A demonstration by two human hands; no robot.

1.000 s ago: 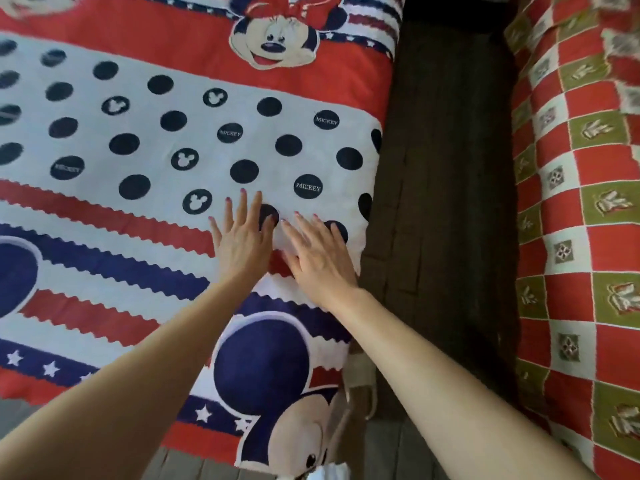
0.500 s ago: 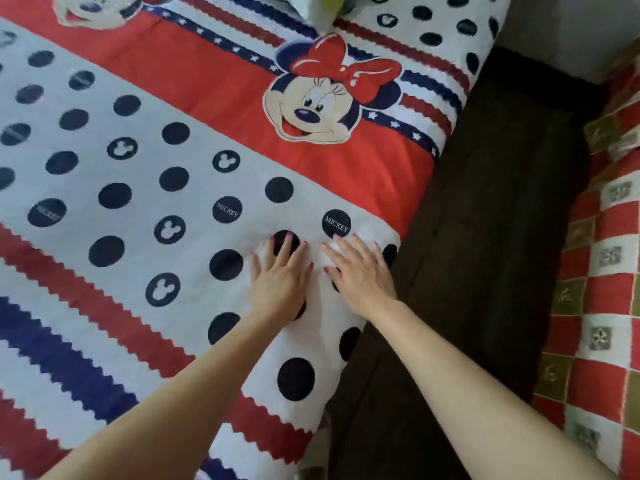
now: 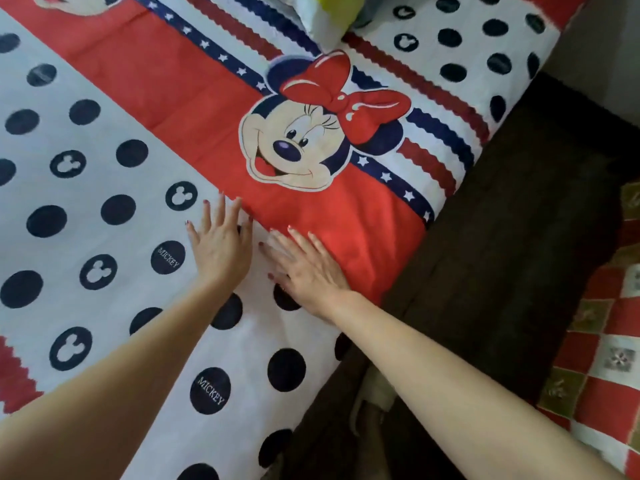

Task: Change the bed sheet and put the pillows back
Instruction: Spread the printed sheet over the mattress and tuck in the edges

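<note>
Since the earlier frames both hands have slid up the sheet (image 3: 104,188), from the dotted white band toward the red band with the cartoon face (image 3: 294,147), and the view has followed them toward the head of the bed. The left hand (image 3: 221,247) now lies flat at centre frame, fingers straight and spread, its fingertips just reaching the edge of the red band. The right hand (image 3: 304,268) lies just beside it to the right, also flat with straight fingers, the fingertips on the red cloth and the heel on the white. Neither hand grasps anything; both press palm-down on the cloth.

The sheet covers the bed across the whole left and centre of the frame and looks smooth where the hands rest, with its right edge running along the dark floor (image 3: 502,271) from lower centre to upper right. At the top centre something pale with a yellow-green part (image 3: 329,19) sits on the sheet; it may be a pillow, but too little of it shows to tell. A red-checked cloth (image 3: 609,393) fills the lower right.

By the look of it the sheet is already on, and the step in hand is smoothing it flat along the right side. The next move probably calls for carrying the same flat stroke on toward the upper right, pressing lightly so the cloth does not bunch, then checking the edge by the floor before the pillows go back.
</note>
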